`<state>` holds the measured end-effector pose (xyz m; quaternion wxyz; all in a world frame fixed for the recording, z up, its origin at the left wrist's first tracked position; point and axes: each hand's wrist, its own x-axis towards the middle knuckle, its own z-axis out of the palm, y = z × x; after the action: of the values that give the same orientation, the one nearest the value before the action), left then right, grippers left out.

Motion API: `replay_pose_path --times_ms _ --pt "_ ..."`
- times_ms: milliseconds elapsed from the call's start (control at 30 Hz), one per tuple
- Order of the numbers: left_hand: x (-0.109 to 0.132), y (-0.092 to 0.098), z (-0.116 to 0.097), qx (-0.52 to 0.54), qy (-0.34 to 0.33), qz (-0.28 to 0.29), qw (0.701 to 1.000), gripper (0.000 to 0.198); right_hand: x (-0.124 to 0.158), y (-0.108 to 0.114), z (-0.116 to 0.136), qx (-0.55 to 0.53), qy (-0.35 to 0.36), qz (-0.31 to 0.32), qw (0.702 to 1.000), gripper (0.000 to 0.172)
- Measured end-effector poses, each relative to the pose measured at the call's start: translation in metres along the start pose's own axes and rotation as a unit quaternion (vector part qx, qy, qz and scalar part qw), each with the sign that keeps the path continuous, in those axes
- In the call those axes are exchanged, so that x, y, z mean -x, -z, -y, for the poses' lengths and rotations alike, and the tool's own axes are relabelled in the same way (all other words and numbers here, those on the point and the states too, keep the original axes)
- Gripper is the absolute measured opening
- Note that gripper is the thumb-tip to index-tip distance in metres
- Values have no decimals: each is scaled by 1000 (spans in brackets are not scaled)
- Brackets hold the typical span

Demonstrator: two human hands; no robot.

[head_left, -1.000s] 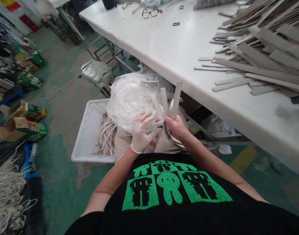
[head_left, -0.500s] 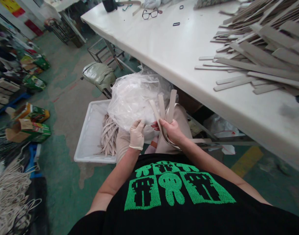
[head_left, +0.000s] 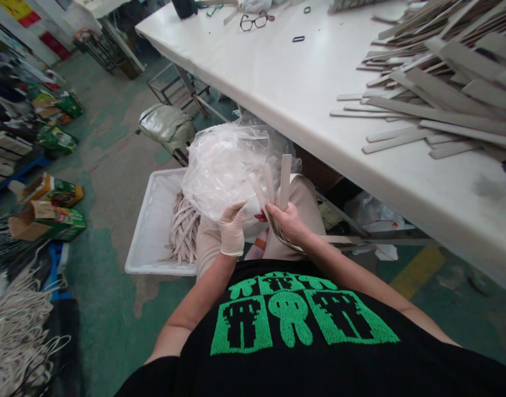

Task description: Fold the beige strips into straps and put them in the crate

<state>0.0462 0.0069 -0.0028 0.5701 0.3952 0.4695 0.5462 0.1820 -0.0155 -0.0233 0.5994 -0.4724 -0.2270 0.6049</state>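
Note:
My right hand (head_left: 291,223) is closed around several beige straps (head_left: 285,182), whose rounded ends fan upward above my lap. Their lengths curve down below the hand and trail to the right. Something small and red (head_left: 261,216) shows at its fingertips, too small to name. My left hand (head_left: 233,230), in a thin whitish glove, has its fingers bent together just left of the straps; what they pinch, if anything, I cannot make out. Behind both hands a clear plastic bag (head_left: 223,165) with whitish contents bulges over my knees.
A white plastic bin (head_left: 142,231) with cut strap pieces (head_left: 184,229) stands at my left. On the white table (head_left: 277,82) lie a large pile of straps (head_left: 455,105), glasses (head_left: 254,22) and a black buckle (head_left: 298,39). A wrapped stool (head_left: 166,127) stands beyond the bin.
My right hand and the straps have shifted slightly left and down. My left hand has turned a little, its fingers now pointing more toward the straps.

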Motion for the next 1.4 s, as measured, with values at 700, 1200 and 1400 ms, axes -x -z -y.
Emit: replay_pose_path --times_ms 700,1200,1400 --pt "53 52 -19 70 236 232 941 51 -24 16 38 3 113 -99 989 28" --pt "45 87 -2 -124 377 289 871 42 -31 19 38 59 154 -122 979 26" --pt "25 99 -24 -245 352 467 774 36 -37 17 25 115 168 -126 971 40"
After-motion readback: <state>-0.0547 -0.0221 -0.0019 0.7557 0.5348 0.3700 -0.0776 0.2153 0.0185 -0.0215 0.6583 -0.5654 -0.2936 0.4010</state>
